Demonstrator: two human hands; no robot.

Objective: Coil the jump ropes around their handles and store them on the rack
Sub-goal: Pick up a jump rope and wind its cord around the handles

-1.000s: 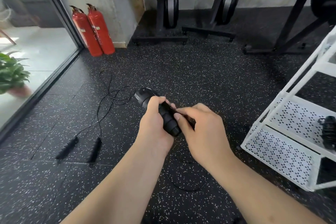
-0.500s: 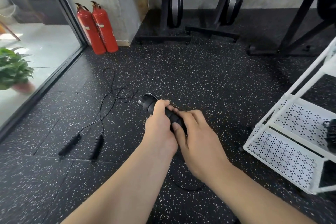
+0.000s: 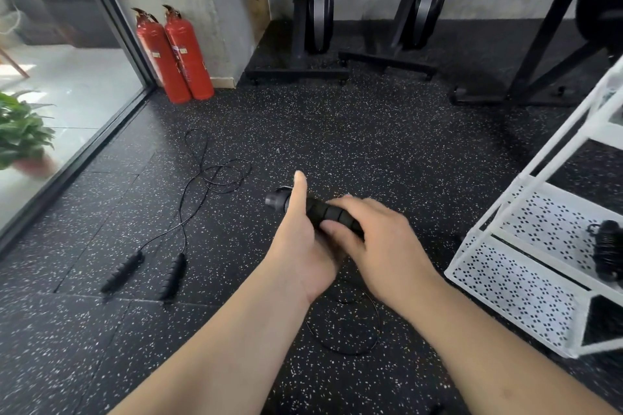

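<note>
1. Plainly, both hands met left of the rack (image 3: pixel 526 283), well apart from it.
2. The left hand (image 3: pixel 303 246) held the black handles (image 3: pixel 327 210) across its palm, thumb raised straight.
3. The right hand (image 3: pixel 377 239) gripped the same handles from above, fingers curled over them, slightly blurred.
4. A loose cord (image 3: pixel 354 344) looped below the hands.
5. A second rope (image 3: pixel 175 271) lay unwound on the floor, far left of the rack.
6. A coiled rope (image 3: pixel 606 249) sat on the rack's shelf.
</note>
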